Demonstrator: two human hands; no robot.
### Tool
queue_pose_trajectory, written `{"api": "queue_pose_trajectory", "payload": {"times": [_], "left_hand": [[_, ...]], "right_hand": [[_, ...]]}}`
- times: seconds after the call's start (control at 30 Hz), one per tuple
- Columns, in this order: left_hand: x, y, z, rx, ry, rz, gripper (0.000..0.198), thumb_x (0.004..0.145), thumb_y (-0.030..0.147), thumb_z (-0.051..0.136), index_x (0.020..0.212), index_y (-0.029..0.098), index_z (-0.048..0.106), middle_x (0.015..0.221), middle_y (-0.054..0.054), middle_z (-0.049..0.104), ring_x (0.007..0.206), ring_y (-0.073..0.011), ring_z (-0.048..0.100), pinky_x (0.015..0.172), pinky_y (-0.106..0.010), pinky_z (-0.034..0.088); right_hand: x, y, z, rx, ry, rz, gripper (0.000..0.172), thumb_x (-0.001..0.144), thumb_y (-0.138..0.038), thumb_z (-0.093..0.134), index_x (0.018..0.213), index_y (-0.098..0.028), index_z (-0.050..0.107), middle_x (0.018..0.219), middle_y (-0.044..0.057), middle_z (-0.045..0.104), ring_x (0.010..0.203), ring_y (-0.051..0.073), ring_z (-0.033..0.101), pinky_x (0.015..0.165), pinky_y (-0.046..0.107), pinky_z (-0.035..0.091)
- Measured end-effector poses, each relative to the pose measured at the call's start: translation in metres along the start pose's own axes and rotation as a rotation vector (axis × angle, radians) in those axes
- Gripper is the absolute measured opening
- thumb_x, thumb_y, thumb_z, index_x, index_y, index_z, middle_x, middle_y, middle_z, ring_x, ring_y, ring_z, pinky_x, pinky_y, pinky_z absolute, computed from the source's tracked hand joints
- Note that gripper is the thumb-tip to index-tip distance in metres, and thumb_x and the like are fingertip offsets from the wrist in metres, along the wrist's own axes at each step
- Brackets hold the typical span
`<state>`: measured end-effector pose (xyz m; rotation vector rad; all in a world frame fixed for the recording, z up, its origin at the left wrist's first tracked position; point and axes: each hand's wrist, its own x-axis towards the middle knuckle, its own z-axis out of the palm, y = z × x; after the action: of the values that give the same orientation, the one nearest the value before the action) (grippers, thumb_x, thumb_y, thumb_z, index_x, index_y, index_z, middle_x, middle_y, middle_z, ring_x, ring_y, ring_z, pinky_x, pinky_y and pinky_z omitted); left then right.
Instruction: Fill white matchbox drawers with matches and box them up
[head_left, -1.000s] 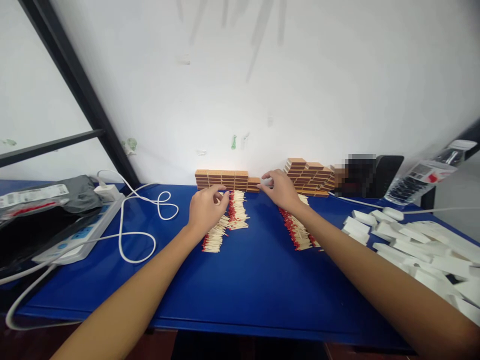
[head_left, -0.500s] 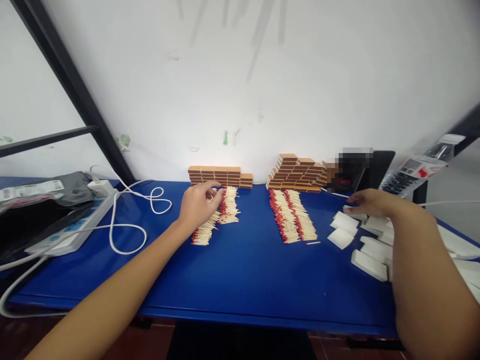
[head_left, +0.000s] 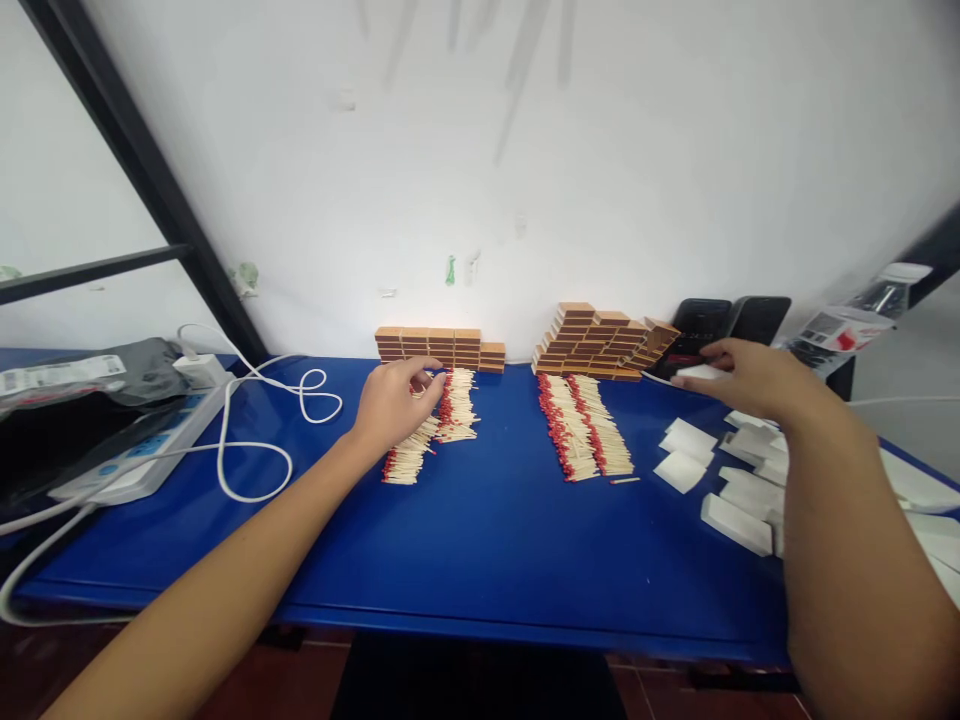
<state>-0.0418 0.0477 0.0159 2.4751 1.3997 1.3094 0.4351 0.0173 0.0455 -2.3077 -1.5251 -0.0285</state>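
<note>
My right hand pinches a small white matchbox tray, raised above the loose white trays at the right of the table. Several of those lie scattered beneath and beside the forearm. On the left, my left hand rests over a pile of red-headed matches, thumb and forefinger slightly apart, with nothing visible between them. The hand covers part of that pile. Two rows of matches lie right of centre, heads pointing left, one stray match beside them.
Brown matchbox sleeves stand stacked along the wall in a low left stack and a taller right stack. Two dark phones and a plastic bottle are behind my right hand. A power strip with white cables lies left.
My right hand has lifted a white tray off the scattered group and moved it up and back, toward the phones. My left hand has hardly moved.
</note>
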Motion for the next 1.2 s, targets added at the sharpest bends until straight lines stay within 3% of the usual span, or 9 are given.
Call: {"api": "queue_pose_trajectory", "payload": {"times": [0.1,0.17,0.2,0.3,0.37,0.57,0.83,1.0,1.2], "left_hand": [[-0.001,0.001,0.0,-0.026,-0.005,0.058,0.017,0.095,0.03,0.069,0.107,0.023,0.078,0.081,0.0,0.08,0.075,-0.0198,0.073,0.076,-0.036,0.055],[-0.003,0.002,0.001,-0.052,-0.029,0.135,0.019,0.096,0.031,0.069,0.112,0.022,0.077,0.086,-0.001,0.081,0.083,-0.0213,0.073,0.083,-0.038,0.056],[-0.004,0.003,0.002,-0.059,-0.046,0.18,0.022,0.096,0.032,0.071,0.115,0.022,0.076,0.089,-0.002,0.081,0.087,-0.022,0.073,0.086,-0.039,0.057],[-0.009,0.007,0.005,-0.053,-0.11,0.295,0.037,0.094,0.042,0.078,0.123,0.021,0.074,0.099,-0.005,0.081,0.093,-0.0241,0.071,0.088,-0.041,0.057],[-0.011,0.011,0.007,-0.058,-0.167,0.324,0.046,0.09,0.047,0.083,0.127,0.022,0.073,0.104,-0.007,0.08,0.095,-0.025,0.069,0.086,-0.041,0.057],[-0.013,0.017,0.006,-0.125,-0.295,0.345,0.061,0.083,0.05,0.089,0.136,0.027,0.069,0.123,-0.008,0.077,0.11,-0.0284,0.069,0.094,-0.045,0.057],[-0.016,0.024,0.008,-0.163,-0.181,0.398,0.043,0.094,0.039,0.081,0.134,0.026,0.07,0.115,-0.008,0.078,0.108,-0.0259,0.072,0.096,-0.042,0.059],[-0.018,0.027,0.009,-0.144,-0.128,0.418,0.033,0.098,0.039,0.076,0.126,0.021,0.073,0.104,-0.008,0.08,0.099,-0.0242,0.074,0.092,-0.04,0.06],[-0.018,0.025,0.01,-0.123,-0.125,0.443,0.036,0.097,0.044,0.076,0.125,0.022,0.074,0.105,-0.008,0.08,0.099,-0.024,0.074,0.09,-0.04,0.06]], "right_hand": [[-0.029,-0.055,0.002,0.386,0.104,-0.228,0.054,0.087,-0.057,0.077,0.125,-0.019,0.073,0.117,0.017,0.079,0.098,0.028,0.072,0.087,0.042,0.055],[-0.053,-0.095,0.014,0.677,-0.116,-0.394,0.051,0.092,-0.062,0.069,0.124,-0.022,0.072,0.121,0.014,0.078,0.104,0.028,0.073,0.08,0.039,0.059],[-0.065,-0.113,0.021,0.738,-0.205,-0.453,0.053,0.089,-0.062,0.073,0.126,-0.023,0.071,0.121,0.013,0.078,0.105,0.028,0.073,0.081,0.04,0.06],[-0.097,-0.153,0.046,0.733,-0.235,-0.608,0.062,0.075,-0.05,0.09,0.128,-0.025,0.071,0.125,0.012,0.076,0.107,0.029,0.072,0.082,0.042,0.061],[-0.111,-0.167,0.059,0.757,-0.279,-0.673,0.068,0.074,-0.045,0.091,0.135,-0.027,0.067,0.131,0.011,0.074,0.107,0.029,0.071,0.083,0.043,0.062],[-0.122,-0.172,0.071,0.967,-0.449,-0.701,0.062,0.081,-0.039,0.087,0.137,-0.029,0.064,0.14,0.011,0.069,0.127,0.029,0.066,0.096,0.044,0.061],[-0.12,-0.175,0.063,1.189,-0.745,-0.406,0.047,0.089,-0.063,0.077,0.103,-0.019,0.074,0.096,0.009,0.081,0.085,0.021,0.076,0.085,0.04,0.063],[-0.125,-0.18,0.071,1.273,-0.709,-0.215,0.04,0.084,-0.055,0.085,0.096,-0.019,0.075,0.09,0.008,0.08,0.086,0.021,0.076,0.075,0.033,0.062],[-0.135,-0.19,0.072,1.238,-0.719,-0.212,0.037,0.087,-0.055,0.079,0.089,-0.019,0.074,0.089,0.01,0.079,0.083,0.02,0.073,0.062,0.027,0.054]]}}
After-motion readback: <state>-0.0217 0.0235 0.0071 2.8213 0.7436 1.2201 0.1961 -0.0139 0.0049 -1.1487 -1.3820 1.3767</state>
